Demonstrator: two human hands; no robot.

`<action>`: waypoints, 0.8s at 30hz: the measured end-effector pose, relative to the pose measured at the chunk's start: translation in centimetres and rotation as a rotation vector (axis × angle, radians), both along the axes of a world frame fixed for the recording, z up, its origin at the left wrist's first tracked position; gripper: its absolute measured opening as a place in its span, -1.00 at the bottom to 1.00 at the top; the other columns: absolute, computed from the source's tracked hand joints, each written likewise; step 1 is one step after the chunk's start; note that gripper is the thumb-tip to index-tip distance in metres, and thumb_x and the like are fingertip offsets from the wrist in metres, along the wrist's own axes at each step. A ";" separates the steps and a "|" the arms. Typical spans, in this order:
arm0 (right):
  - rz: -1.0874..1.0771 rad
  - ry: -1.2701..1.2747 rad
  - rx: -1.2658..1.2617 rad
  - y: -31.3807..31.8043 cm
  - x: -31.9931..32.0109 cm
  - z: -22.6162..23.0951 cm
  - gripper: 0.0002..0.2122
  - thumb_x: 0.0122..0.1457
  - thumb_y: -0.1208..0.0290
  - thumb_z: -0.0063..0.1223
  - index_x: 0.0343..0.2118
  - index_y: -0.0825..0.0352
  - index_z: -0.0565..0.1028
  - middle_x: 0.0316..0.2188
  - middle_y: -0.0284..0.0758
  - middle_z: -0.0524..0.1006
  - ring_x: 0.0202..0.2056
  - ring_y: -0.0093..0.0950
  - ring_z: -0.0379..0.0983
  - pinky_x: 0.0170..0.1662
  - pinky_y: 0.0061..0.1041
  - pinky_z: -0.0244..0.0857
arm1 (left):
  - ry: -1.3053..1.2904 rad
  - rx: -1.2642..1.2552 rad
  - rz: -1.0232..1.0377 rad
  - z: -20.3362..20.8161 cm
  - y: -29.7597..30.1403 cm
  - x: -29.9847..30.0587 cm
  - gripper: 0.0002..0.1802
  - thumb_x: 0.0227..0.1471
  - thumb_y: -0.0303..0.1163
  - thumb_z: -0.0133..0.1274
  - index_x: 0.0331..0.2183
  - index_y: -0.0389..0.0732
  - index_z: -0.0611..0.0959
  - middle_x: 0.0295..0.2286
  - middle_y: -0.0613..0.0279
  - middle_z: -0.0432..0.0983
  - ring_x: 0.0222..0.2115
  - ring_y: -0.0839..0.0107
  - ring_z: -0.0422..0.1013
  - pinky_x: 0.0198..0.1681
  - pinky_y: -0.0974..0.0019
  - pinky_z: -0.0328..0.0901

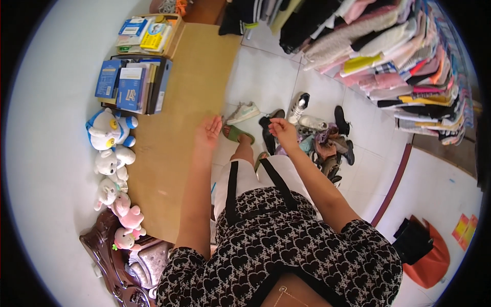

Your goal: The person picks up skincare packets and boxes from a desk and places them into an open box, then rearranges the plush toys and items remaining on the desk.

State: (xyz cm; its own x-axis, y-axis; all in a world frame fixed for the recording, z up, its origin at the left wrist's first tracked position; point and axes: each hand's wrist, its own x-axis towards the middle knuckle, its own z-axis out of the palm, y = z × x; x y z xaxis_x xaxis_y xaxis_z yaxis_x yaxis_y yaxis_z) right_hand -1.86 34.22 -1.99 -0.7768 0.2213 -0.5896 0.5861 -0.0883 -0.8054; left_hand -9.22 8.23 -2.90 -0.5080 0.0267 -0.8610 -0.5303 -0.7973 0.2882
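Note:
My left hand [208, 132] is held in the air beside the right edge of the tan table [176, 112], palm up, fingers stretched out and nothing in it. My right hand [284, 132] hangs above the floor, its fingers loosely bent and slightly apart, with no held thing visible. Beyond its fingertips is a black shoe [267, 134], apart from the hand as far as I can tell. A pale sneaker [243, 113] lies on the floor between my hands. Green slippers [238, 134] are on my feet. A white-and-black sneaker [298, 107] rests just past my right hand.
Several shoes are heaped [327, 146] on the tiles at right. Clothes [388, 56] hang on a rack at upper right. Books stand in a black holder [162, 87] on the table, with a box of packages [171, 43] behind. Plush toys [110, 130] line the wall. An orange bag [432, 261] is at lower right.

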 end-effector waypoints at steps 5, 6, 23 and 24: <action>0.090 0.010 -0.033 1.0 4.5 -2.1 -0.82 0.14 0.53 -0.17 -0.22 0.38 0.45 -0.46 -0.35 0.51 -0.48 -0.61 0.39 -0.39 -0.65 0.29 | 0.023 -0.017 -0.006 -1.0 1.8 4.4 -0.74 0.06 -0.42 -0.11 -0.23 -0.39 0.41 -0.26 -0.01 0.43 -0.24 0.21 0.41 -0.18 0.25 0.39; 0.121 0.024 -0.028 1.3 5.0 -2.6 -0.82 0.14 0.52 -0.17 -0.23 0.38 0.45 -0.45 -0.35 0.51 -0.49 -0.61 0.39 -0.39 -0.65 0.29 | 0.024 -0.029 0.015 -1.4 2.3 5.4 -0.72 0.06 -0.41 -0.09 -0.21 -0.39 0.40 -0.24 -0.01 0.43 -0.24 0.21 0.41 -0.17 0.24 0.39; 0.173 0.051 -0.148 6.9 18.0 -12.3 -0.83 0.13 0.52 -0.15 -0.29 0.44 0.47 -0.52 -0.34 0.50 -0.53 -0.61 0.40 -0.42 -0.64 0.30 | 0.011 -0.050 -0.083 -6.8 12.0 16.3 -0.65 0.02 -0.47 -0.07 -0.13 -0.37 0.32 -0.18 -0.04 0.34 -0.22 0.19 0.37 -0.18 0.25 0.38; 0.172 0.044 -0.163 6.9 18.7 -12.5 -0.83 0.13 0.52 -0.15 -0.29 0.44 0.46 -0.52 -0.34 0.50 -0.53 -0.61 0.40 -0.42 -0.64 0.30 | 0.034 -0.044 -0.084 -7.0 12.3 16.7 -0.66 0.03 -0.48 -0.08 -0.13 -0.36 0.33 -0.16 -0.04 0.34 -0.21 0.21 0.37 -0.15 0.25 0.36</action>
State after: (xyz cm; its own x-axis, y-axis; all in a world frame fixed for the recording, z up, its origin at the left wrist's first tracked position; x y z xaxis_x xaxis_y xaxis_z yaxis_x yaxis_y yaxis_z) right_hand 16.85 41.13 -14.50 -0.8203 -0.0115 -0.5718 0.5688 -0.1214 -0.8135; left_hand 7.45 20.49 -9.91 -0.5342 0.0332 -0.8447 -0.5843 -0.7367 0.3406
